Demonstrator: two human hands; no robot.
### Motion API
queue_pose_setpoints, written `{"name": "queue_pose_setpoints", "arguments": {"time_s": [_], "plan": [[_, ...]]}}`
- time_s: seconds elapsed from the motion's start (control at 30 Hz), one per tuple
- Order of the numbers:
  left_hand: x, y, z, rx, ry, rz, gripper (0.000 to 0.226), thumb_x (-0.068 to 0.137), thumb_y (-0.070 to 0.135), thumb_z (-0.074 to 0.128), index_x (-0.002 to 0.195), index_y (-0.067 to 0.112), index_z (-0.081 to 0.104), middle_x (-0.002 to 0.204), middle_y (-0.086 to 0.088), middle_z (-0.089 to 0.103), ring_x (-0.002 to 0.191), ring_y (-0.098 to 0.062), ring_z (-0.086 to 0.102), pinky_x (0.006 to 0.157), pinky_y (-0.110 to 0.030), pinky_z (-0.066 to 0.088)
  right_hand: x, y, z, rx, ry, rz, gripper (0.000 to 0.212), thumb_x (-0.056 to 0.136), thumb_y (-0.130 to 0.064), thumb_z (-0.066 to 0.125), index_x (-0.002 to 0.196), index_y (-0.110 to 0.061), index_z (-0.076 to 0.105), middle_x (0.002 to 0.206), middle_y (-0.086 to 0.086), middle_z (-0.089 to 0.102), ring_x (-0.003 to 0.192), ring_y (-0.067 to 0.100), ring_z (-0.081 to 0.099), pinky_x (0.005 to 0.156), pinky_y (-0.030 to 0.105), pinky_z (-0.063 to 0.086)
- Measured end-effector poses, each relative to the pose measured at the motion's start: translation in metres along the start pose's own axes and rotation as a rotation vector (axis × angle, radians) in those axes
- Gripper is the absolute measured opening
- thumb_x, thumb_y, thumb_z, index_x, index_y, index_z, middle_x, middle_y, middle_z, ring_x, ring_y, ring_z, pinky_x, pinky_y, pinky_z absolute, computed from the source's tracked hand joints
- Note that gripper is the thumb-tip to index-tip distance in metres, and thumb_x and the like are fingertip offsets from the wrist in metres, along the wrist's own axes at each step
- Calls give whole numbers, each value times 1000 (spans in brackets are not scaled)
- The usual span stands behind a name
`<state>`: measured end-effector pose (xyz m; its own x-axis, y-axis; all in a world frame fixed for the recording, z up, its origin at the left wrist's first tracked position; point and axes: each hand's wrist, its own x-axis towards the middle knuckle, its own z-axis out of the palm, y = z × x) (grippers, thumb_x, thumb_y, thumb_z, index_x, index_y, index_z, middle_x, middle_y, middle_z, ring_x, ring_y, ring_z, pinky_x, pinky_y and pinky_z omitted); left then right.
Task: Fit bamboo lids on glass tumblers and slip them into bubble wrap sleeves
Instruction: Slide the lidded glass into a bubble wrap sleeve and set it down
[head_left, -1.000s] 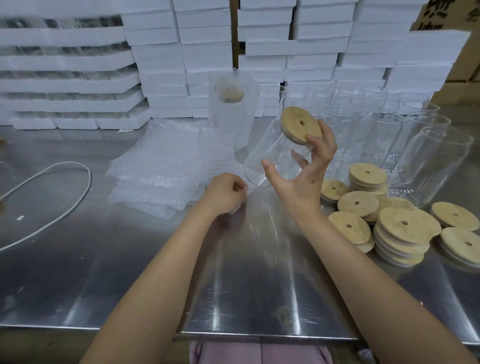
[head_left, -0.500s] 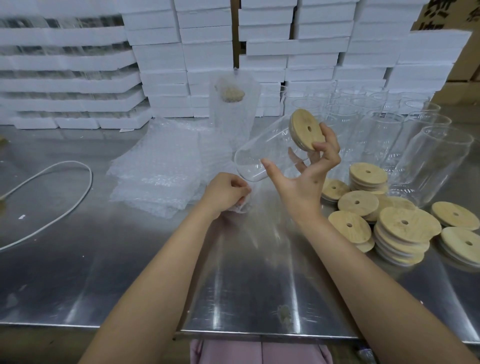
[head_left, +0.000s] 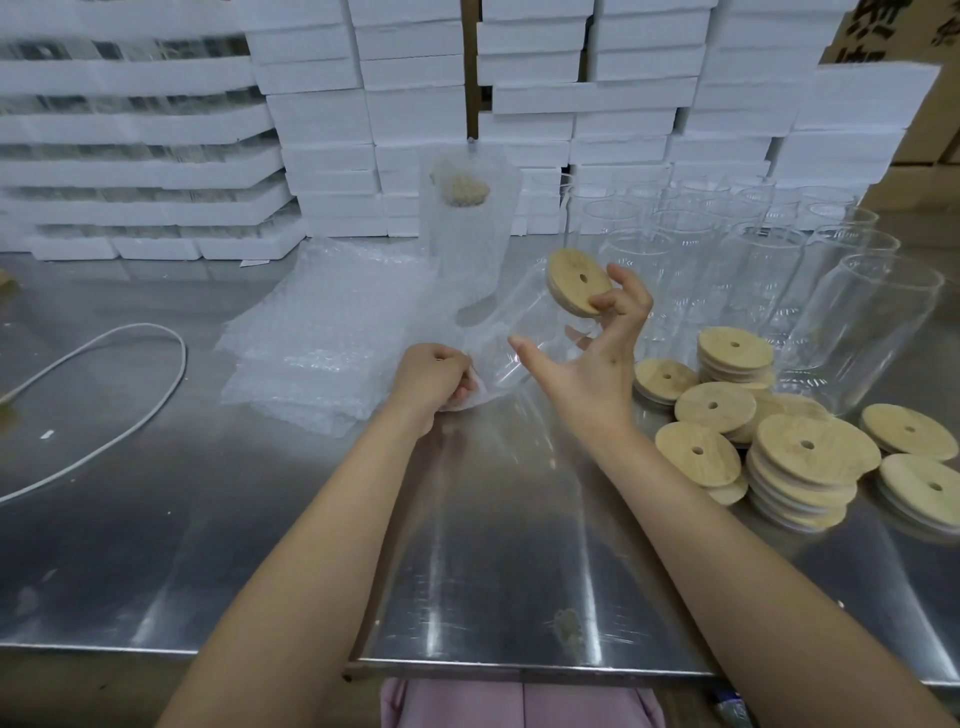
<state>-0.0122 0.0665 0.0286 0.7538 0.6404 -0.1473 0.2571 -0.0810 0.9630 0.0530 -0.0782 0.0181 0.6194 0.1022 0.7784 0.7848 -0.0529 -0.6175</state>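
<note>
Lettering on cardboard box (head_left: 906, 36) unreadable; right hand (head_left: 597, 366) holds lidded tumbler (head_left: 522, 317).

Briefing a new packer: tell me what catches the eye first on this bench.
At centre, the right hand holds a lidded glass tumbler tilted, its base toward a bubble wrap sleeve gripped by the left hand. Loose bamboo lids pile at right before empty tumblers; white foam boxes wall the back.
</note>
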Motion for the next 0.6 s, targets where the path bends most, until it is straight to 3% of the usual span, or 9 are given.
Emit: {"name": "queue_pose_setpoints", "arguments": {"time_s": [0.07,0.2,0.27,0.33,0.4,0.47,0.53,0.6], "plan": [[1,0,1,19,44,50,26,87,2,48,64,8,58,56,-5,51,47,-14,43,53,-22,37,0,-1,-1,-42,-18,-3,82,64,-20,91,121,1,35,143,16,26,112,-3,39,85,42,56],[3,4,1,-58,110,133,25,90,9,56,66,12,61,54,3,52,51,-10,45,55,-22,39,2,-1,-1,-69,-16,8,81,64,-20,91,120,0,36,143,16,27,112,8,41,82,45,56],[2,8,1,-203,69,140,21,89,11,60,69,13,65,53,6,53,51,-9,45,53,-20,39,2,-2,-1,-73,-17,16,81,63,-21,91,120,-3,35,142,14,28,111,9,42,79,46,56],[-1,11,0,-197,18,200,20,90,15,58,75,15,71,60,8,56,56,-7,49,58,-20,41,1,-3,-1,-65,-11,19,81,63,-21,90,119,-5,35,142,13,29,111,8,42,80,44,56],[-5,11,-2,-59,-4,348,21,92,19,53,88,21,73,83,7,60,75,-6,57,75,-21,45,2,-4,-2,-46,13,11,80,64,-24,89,120,-9,34,141,13,30,114,9,44,84,39,56],[-10,8,-7,116,-70,569,32,84,16,50,112,20,66,114,4,55,107,-7,54,96,-20,40,4,-5,-4,-2,56,5,76,66,-28,88,116,-20,32,140,8,30,121,16,46,85,34,55],[-10,3,-11,297,-184,740,63,75,11,48,138,14,47,139,-1,42,133,-10,39,111,-19,27,8,-8,-7,71,116,27,72,67,-28,88,109,-23,30,139,3,28,123,18,47,86,33,55],[-9,0,-8,470,-214,823,85,73,7,55,152,15,23,156,-1,24,145,-11,20,118,-23,16,10,-11,-8,142,165,40,71,68,-25,87,108,-25,29,140,4,28,124,21,48,85,37,57]]}}
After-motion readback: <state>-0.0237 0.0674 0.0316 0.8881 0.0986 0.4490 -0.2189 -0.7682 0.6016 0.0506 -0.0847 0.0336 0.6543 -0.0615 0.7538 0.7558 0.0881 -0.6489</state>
